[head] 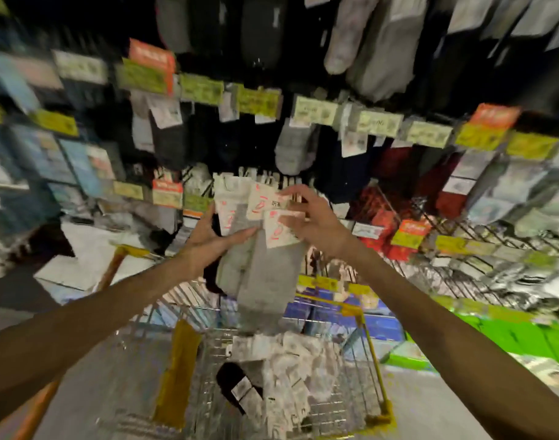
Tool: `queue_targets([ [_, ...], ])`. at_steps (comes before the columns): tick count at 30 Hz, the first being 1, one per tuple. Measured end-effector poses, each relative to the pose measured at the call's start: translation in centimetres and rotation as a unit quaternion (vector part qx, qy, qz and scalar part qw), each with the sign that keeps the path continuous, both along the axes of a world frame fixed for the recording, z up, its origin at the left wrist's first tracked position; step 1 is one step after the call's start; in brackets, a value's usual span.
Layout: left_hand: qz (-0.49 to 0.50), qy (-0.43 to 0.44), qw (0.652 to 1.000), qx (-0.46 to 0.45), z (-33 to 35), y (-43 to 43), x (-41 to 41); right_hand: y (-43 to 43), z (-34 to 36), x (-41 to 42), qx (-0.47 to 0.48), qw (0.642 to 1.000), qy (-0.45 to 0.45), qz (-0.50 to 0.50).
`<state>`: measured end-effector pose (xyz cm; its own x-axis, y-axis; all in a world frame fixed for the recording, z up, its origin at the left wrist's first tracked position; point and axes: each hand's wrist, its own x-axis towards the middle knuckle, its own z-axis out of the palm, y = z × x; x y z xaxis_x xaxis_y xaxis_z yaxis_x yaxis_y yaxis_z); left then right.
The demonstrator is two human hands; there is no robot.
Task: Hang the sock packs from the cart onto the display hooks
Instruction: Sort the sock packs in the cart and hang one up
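Several grey sock packs with cream card headers marked in red hang in a bunch between my hands, above the cart. My left hand grips the bunch from the left, just below the headers. My right hand pinches the headers from the right. The wire cart with yellow trim stands below and holds more packs, white and grey with one black. Display hooks with hanging socks and yellow price tags fill the wall ahead. The whole view is blurred.
Rows of dark, grey and red socks hang across the display. Wire shelves with packaged goods run along the right. Green boxes sit low on the right. A wooden handle leans left of the cart.
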<state>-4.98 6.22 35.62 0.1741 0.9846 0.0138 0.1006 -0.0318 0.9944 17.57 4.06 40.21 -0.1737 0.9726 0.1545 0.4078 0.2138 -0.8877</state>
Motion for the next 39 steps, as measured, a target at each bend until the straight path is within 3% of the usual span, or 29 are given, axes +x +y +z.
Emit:
queue_targets([
  [4, -0.023, -0.027, 0.995, 0.091, 6.0, -1.0, 0.4, -0.1, 5.5, -0.1, 0.044, 0.998, 0.036, -0.015],
  [9, -0.113, 0.032, 0.976, 0.186, 10.3, -1.1, 0.2, -0.4, 9.6, 0.3, 0.057, 0.996, 0.057, -0.026],
  [13, -0.093, 0.127, 0.961, 0.228, 11.6, -0.7, 1.1, -0.7, 11.5, 0.9, 0.076, 0.995, 0.058, -0.038],
  [18, -0.096, 0.129, 0.971, 0.179, 11.7, -0.3, 2.6, -1.1, 11.7, 2.0, 0.081, 0.992, 0.085, -0.048],
  [21, -0.089, 0.033, 0.992, 0.08, 11.6, -0.9, 4.4, -1.0, 10.1, 2.4, 0.041, 0.992, 0.098, -0.069],
  [24, -0.123, -0.056, 0.991, -0.016, 11.8, -2.4, 5.7, -0.6, 8.2, 2.9, 0.003, 0.986, 0.137, -0.095],
  [29, -0.097, 0.038, 0.994, 0.038, 9.7, -0.9, 6.2, 0.4, 6.1, 3.2, -0.028, 0.978, 0.167, -0.119],
  [32, -0.094, 0.045, 0.994, 0.031, 8.9, 0.9, 6.0, 1.9, 5.6, 2.6, -0.038, 0.969, 0.195, -0.145],
  [37, -0.085, 0.044, 0.995, 0.032, 7.2, 5.1, 5.0, 4.9, 4.1, 0.7, -0.132, 0.92, 0.322, -0.178],
  [39, -0.096, 0.057, 0.993, 0.038, 6.8, 6.9, 4.3, 6.3, 3.8, 0.2, -0.163, 0.91, 0.334, -0.182],
])
